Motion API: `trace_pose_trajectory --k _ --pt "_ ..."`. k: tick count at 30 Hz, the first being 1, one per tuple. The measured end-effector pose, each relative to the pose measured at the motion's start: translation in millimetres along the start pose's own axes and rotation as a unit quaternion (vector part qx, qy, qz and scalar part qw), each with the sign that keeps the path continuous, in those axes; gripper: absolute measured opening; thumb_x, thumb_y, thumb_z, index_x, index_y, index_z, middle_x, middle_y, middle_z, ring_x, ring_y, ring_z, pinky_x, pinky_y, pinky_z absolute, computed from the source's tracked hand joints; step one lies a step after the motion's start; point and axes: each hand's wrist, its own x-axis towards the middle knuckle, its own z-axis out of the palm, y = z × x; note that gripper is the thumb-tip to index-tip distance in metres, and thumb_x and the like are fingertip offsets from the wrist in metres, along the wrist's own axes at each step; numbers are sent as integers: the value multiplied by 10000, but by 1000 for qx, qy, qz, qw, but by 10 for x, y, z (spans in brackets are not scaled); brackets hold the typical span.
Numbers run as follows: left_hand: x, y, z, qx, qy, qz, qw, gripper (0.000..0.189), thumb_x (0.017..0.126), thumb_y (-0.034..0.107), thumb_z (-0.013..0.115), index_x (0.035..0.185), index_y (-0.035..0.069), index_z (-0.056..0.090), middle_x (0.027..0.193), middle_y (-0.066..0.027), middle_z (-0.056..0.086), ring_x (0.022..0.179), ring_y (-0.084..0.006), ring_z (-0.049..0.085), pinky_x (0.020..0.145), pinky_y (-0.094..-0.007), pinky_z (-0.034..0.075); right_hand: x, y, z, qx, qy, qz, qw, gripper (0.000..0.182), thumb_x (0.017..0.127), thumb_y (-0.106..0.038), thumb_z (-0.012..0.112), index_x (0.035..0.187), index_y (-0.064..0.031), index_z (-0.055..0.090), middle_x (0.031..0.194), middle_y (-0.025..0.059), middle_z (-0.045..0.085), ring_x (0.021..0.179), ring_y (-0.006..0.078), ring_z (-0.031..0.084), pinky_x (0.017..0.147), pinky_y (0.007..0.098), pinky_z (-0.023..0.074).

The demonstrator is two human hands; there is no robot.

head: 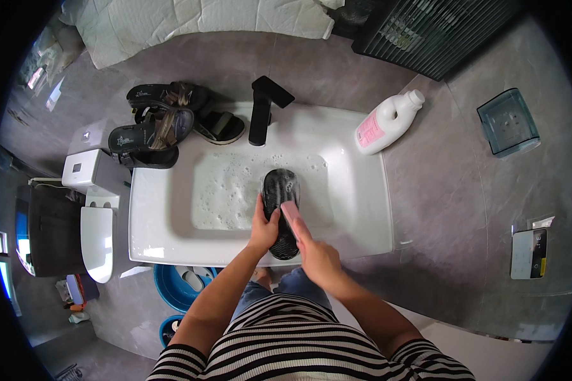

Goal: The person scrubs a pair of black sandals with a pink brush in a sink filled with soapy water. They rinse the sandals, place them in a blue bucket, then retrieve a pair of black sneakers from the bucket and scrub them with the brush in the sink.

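Over the front part of the white sink (362,209), my left hand (265,228) grips a black sandal (286,240) by its left edge. Its ridged sole faces up, with suds near the far end. My right hand (318,259) is closed around a pink brush (291,213), whose head lies against the middle of the sole. The bristles are hidden from this angle. Foamy water (226,190) covers the basin floor beyond and left of the sandal.
Several dark sandals (152,135) are piled on the sink's back left corner. A black faucet (260,116) rises at the back centre. A white detergent bottle (386,124) stands at the back right corner. Blue basins (164,290) sit below left, near a toilet (97,243).
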Motion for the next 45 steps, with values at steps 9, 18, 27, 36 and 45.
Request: trace_pose_trajectory --k 9,18,27,36,45 --pt "-42 77 15 -32 15 5 999 733 944 75 586 1524 -39 151 1424 -211 466 1274 -231 484 1069 -314 375 1302 461 459 131 68 81 986 712 961 -292 574 1555 -201 192 1188 211 630 929 329 683 816 455 530" --pt "149 462 -95 -101 74 -130 984 699 888 251 735 1398 35 308 1286 -157 518 1154 -195 544 947 -337 480 1001 449 109 563 -37 16 826 1046 811 1 761 1580 -140 65 1510 60 371 1237 168 508 993 303 460" --pt "196 387 -141 -292 -16 -155 944 535 864 110 722 1318 24 453 1095 -107 656 927 -217 664 795 -325 560 520 138 -229 37 64 -19 997 521 964 -245 562 1469 -241 435 967 180 612 874 377 636 761 419 524" --pt "181 398 -167 -211 -46 -118 969 544 875 54 692 1356 56 438 1101 -110 657 925 -204 665 769 -327 575 1265 -170 -97 -14 83 -76 994 428 965 -204 503 1391 -242 493 834 223 671 780 421 659 688 526 524" --pt "117 278 -264 -224 -28 -163 961 644 879 71 703 1424 31 363 1176 -131 640 991 -226 656 844 -341 561 1148 -255 -48 -32 16 -90 995 476 961 -239 524 1425 -325 467 827 203 681 738 410 654 661 507 519"
